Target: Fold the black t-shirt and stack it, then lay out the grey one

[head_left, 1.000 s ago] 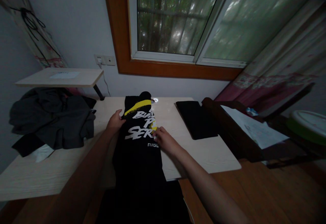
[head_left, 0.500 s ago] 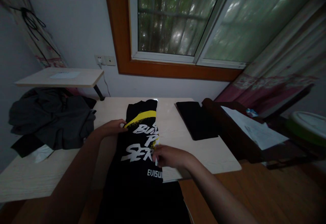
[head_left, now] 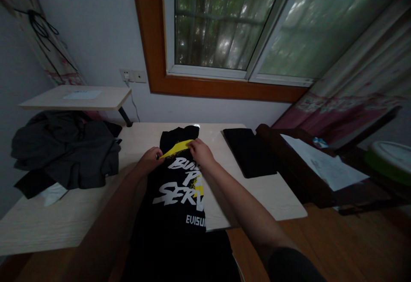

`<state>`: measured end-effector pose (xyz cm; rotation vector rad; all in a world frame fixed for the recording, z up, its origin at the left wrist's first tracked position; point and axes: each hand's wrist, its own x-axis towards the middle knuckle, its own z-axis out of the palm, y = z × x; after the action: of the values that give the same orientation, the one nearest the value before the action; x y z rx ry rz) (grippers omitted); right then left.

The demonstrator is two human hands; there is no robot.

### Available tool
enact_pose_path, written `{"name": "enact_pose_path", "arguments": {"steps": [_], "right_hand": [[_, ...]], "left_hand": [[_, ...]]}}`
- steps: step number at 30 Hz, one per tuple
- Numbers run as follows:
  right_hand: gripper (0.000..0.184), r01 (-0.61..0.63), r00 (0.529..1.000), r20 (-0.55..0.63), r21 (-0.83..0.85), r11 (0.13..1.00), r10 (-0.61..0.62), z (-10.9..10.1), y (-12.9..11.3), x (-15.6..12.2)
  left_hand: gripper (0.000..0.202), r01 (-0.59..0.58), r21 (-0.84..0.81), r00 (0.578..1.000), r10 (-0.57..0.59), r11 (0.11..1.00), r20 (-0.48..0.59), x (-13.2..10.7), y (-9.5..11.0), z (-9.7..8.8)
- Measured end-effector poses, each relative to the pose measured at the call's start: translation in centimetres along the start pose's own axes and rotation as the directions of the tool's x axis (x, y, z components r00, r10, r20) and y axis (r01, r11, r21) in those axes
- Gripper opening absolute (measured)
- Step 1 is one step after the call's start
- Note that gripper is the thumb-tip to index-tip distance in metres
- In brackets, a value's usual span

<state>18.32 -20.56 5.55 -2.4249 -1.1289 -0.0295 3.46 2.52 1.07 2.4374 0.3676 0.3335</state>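
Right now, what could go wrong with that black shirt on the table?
1. The black shirt hangs over the near edge of the table, so its weight might drag it off.
2. The left hand and right hand only touch its far end by the yellow stripe; a tug there could bunch up the flat part.

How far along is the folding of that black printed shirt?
Done: the black printed shirt lies folded into a narrow strip. In hand: the left hand and right hand grip its top by the yellow stripe. Remaining: its lower end hangs off the table, not yet folded up, and dark clothes lie heaped beside it.
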Motion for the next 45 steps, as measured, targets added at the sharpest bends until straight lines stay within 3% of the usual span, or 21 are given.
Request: {"name": "enact_pose_path", "arguments": {"steps": [4, 10, 17, 21, 26, 30, 34, 41, 45], "right_hand": [[0.033, 0.031, 0.999, 0.027, -0.222, 0.975, -0.025, 0.5, -1.0, 3.7], [0.042, 0.264, 0.961, 0.174, -0.358, 0.896, -0.214, 1.1, -2.1, 7.5], [0.035, 0.383, 0.915, 0.291, -0.403, 0.831, -0.280, 1.4, -1.4, 8.8], [0.032, 0.387, 0.918, 0.255, -0.410, 0.826, -0.304, 0.7, -0.8, 8.6], [0.031, 0.308, 0.951, 0.096, -0.380, 0.872, -0.294, -0.2, -0.7, 8.4], [0.031, 0.262, 0.964, 0.053, -0.322, 0.910, -0.259, -1.0, -1.5, 8.9], [0.032, 0.286, 0.955, 0.002, -0.276, 0.918, -0.297, -1.1, -2.9, 10.0], [0.038, 0.416, 0.900, -0.091, -0.111, 0.902, -0.426, 1.9, -5.1, 11.8], [0.061, 0.474, 0.880, -0.054, 0.045, 0.879, -0.472, 4.7, -5.0, 11.5]], "left_hand": [[0.012, -0.049, -0.020, 0.995, 0.047, 0.999, -0.085, -1.0, 0.5, 0.6], [0.011, -0.169, -0.057, 0.979, 0.161, 0.984, -0.126, -2.0, 1.3, 0.4], [0.015, -0.119, -0.178, 0.982, 0.090, 0.977, -0.166, -2.8, 2.2, 0.2], [0.032, -0.093, -0.313, 0.982, 0.035, 0.945, -0.186, -3.0, 2.0, 0.5], [0.039, -0.097, -0.327, 0.961, 0.003, 0.940, -0.276, -3.0, 1.5, 0.7], [0.044, -0.144, -0.421, 0.931, -0.022, 0.896, -0.363, -3.2, 1.6, 0.5], [0.048, -0.067, -0.495, 0.932, -0.123, 0.866, -0.342, -4.1, 2.4, 0.2], [0.047, -0.024, -0.616, 0.947, -0.179, 0.787, -0.266, -6.1, 2.1, -1.1], [0.047, 0.041, -0.557, 0.966, -0.175, 0.830, -0.189, -7.0, 0.3, -2.0]]}}
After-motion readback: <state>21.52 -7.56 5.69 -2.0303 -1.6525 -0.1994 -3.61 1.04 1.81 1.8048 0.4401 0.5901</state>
